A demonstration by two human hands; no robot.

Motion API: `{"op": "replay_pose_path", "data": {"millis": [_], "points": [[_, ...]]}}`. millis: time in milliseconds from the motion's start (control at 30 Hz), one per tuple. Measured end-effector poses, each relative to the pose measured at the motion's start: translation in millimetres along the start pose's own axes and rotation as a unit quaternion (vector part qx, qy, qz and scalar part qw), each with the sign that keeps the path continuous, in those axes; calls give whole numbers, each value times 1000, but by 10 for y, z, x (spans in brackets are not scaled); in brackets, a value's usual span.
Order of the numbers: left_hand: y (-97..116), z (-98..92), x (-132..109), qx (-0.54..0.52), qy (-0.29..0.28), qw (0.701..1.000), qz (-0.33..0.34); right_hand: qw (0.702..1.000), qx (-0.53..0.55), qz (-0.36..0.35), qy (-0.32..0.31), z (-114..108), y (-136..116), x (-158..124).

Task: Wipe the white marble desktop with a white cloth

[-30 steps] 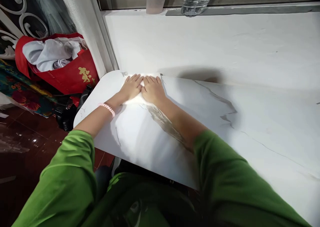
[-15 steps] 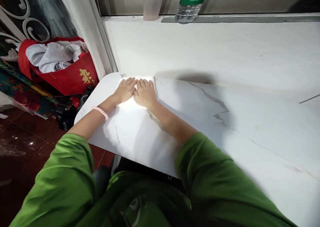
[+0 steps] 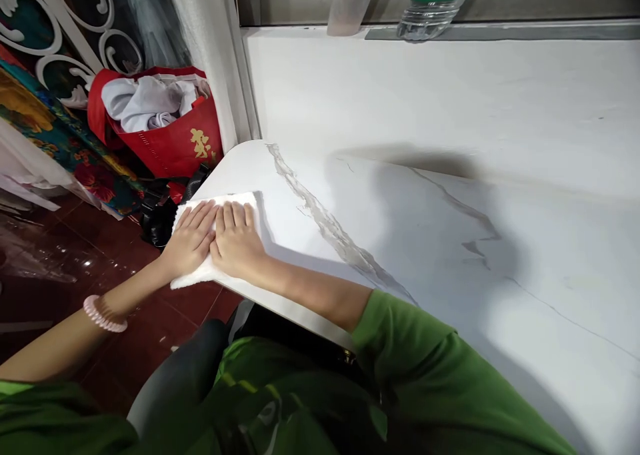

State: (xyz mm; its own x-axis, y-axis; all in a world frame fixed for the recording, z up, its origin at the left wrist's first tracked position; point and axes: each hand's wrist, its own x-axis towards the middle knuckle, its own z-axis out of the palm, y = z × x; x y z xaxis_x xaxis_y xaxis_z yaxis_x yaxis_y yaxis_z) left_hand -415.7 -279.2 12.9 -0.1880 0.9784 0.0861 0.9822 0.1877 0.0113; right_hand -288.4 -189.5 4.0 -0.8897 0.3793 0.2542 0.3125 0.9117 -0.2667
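Note:
A white cloth (image 3: 201,273) lies at the left end of the white, marble-veined tabletop (image 3: 305,241), and its lower left part hangs past the edge. My left hand (image 3: 189,240) rests flat on the cloth, fingers stretched toward the upper right. Beside it, my right hand (image 3: 236,238) presses flat on the same cloth with the fingers pointing away from me. The two hands touch at the thumbs. Neither hand is closed around the cloth. A pink coiled band (image 3: 104,313) circles my left wrist.
A red bag (image 3: 167,145) stuffed with pale cloth stands beyond the table's left end, with a black item (image 3: 159,218) below it. On the ledge at the back are a green-labelled water bottle (image 3: 434,15) and a translucent container (image 3: 347,11). A white curtain (image 3: 210,55) hangs at the back left.
Both hands have slid the cloth toward me and to the left, from the table's far left corner to its near left edge. The view has shifted left.

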Motion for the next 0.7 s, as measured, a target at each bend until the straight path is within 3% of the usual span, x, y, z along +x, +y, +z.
{"op": "replay_pose_path", "data": {"millis": [133,267,567,700], "points": [[4,18,84,-1,-10,1000,-12,1000,8,-12,6,11,100,51],[-39,113,460,-13,-2,1000,-7,1000,-10,-1,15,38,393,257],[-248,297,2216,-41,-10,996,79,987,-61,126,82,165,1442,1176],[-268,314,2663,-47,-18,991,126,973,-56,177,134,240,1717,1389]]}}
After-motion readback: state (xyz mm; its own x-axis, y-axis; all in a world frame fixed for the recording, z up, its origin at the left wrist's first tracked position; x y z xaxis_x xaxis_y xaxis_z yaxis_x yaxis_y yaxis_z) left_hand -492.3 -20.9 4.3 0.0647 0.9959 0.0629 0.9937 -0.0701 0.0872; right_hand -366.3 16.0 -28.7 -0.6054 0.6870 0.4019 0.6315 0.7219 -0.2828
